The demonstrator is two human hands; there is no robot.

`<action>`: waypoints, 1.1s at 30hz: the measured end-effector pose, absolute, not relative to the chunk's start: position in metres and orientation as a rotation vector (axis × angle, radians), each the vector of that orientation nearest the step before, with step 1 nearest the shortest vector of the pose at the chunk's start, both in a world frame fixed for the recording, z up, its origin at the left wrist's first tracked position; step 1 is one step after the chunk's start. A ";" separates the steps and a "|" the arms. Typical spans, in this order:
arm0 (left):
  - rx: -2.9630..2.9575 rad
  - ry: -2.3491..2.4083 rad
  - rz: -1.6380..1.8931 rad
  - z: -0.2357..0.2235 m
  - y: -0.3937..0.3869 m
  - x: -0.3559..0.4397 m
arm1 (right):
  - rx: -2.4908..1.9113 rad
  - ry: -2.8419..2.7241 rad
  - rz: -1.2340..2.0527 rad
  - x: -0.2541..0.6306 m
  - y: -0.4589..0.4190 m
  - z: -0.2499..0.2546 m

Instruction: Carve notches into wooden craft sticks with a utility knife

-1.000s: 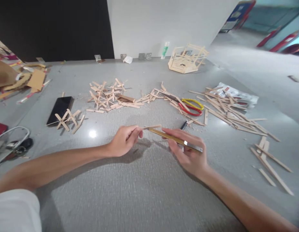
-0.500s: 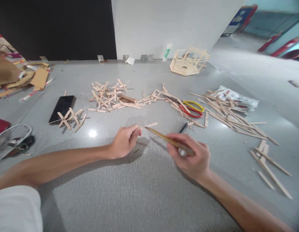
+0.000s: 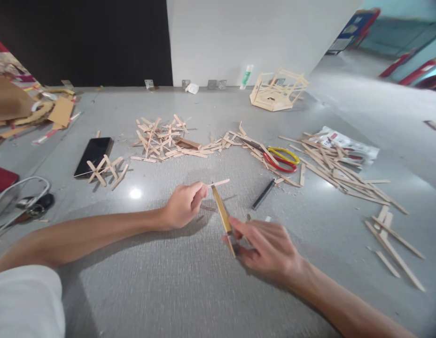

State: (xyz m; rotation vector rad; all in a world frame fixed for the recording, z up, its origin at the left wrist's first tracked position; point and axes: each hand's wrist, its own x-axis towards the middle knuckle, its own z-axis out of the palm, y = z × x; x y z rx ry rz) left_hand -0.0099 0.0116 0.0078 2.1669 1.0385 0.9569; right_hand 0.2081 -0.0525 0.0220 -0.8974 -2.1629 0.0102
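My left hand (image 3: 185, 205) is closed, pinching one end of a thin wooden craft stick (image 3: 220, 183) just above the table. The stick's free end points right. In my right hand (image 3: 265, 244) is a long, flat, gold-coloured tool (image 3: 221, 210) whose exact kind I cannot make out. Its narrow dark tip meets the stick close to my left fingertips. The tool's back end slants down toward me, with my thumb and fingers around it. A black penlike tool (image 3: 263, 193) lies on the table beyond my right hand.
Behind my hands lie a heap of cut craft sticks (image 3: 158, 138) and red-and-yellow-handled scissors (image 3: 281, 162). More long sticks (image 3: 330, 169) lie at right. A phone (image 3: 93, 157), a stick frame (image 3: 279, 96) and a glue tube (image 3: 246, 76) are farther off.
My right hand has come down and left, swinging the gold-coloured tool steeper while its tip stays by the stick. The black tool is now more fully uncovered. My left hand barely moved.
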 end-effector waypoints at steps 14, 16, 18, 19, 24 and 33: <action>2.132 1.059 0.969 0.007 0.013 -0.009 | -0.989 -2.097 -0.087 0.207 -0.051 0.024; 2.146 1.058 0.988 0.007 0.014 -0.009 | -1.271 -1.887 -0.099 0.210 -0.045 0.027; 2.158 1.062 1.004 0.008 0.014 -0.009 | -1.411 -1.772 -0.073 0.212 -0.043 0.030; 2.158 1.073 1.000 0.008 0.014 -0.009 | -1.383 -1.791 -0.091 0.211 -0.044 0.030; 2.143 1.113 0.978 0.008 0.013 -0.008 | -0.986 -2.205 -0.053 0.206 -0.055 0.028; 2.110 1.163 0.980 0.007 0.017 -0.009 | -1.029 -2.080 -0.057 0.210 -0.046 0.025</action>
